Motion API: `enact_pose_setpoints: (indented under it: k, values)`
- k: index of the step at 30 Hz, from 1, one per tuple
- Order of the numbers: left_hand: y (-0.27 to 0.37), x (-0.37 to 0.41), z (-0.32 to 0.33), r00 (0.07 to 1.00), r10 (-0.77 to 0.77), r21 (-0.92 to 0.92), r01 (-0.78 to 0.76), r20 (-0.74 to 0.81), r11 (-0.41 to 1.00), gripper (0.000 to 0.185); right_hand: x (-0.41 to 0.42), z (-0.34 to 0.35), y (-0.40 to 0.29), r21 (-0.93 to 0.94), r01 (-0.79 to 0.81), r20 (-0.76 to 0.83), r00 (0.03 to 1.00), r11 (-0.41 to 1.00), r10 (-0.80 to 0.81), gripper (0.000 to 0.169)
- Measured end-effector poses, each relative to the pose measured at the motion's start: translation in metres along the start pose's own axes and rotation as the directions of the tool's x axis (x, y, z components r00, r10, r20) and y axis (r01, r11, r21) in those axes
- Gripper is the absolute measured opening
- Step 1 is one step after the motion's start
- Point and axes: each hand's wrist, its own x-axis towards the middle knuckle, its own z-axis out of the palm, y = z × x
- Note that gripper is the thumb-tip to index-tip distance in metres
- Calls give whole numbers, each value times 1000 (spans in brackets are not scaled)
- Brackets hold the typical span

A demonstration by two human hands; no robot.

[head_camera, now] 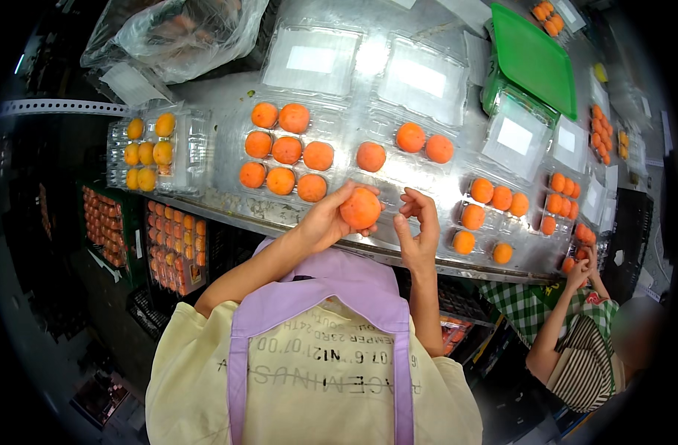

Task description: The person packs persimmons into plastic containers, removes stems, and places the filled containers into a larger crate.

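An orange fruit, like a persimmon [360, 208], rests in my left hand [334, 216] over the table's front edge. My right hand [419, 228], fingers curled and apart, is just right of it and holds nothing. Beyond my hands lies an open clear plastic tray [379, 129] with three fruits in it. To its left, another clear tray holds several fruits [286, 150], with its lid [311, 60] folded back. A third tray with several fruits [473, 217] stands to the right of my right hand.
A closed clear pack of yellower fruits [146, 153] sits at the table's left end, below a plastic bag [191, 41]. A green basket [533, 61] stands at the back right. Crates of fruit [176, 245] are below left. At right a co-worker's hands [582, 267] are over another tray.
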Motion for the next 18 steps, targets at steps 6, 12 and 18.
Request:
enact_pose_setpoints:
  k: [6,12,18]
  values:
    - [-4,0,0,996,58,216,-42,-66,975,41,0,-1,5,31,-63,-45,997,997,65,36]
    - [-9,2,-3,987,122,228,-94,-109,969,48,4,5,3,-35,-33,-10,999,999,33,42]
    - [-4,4,1,974,131,184,-97,-183,978,53,15,20,-20,-221,69,105,993,973,-47,60]
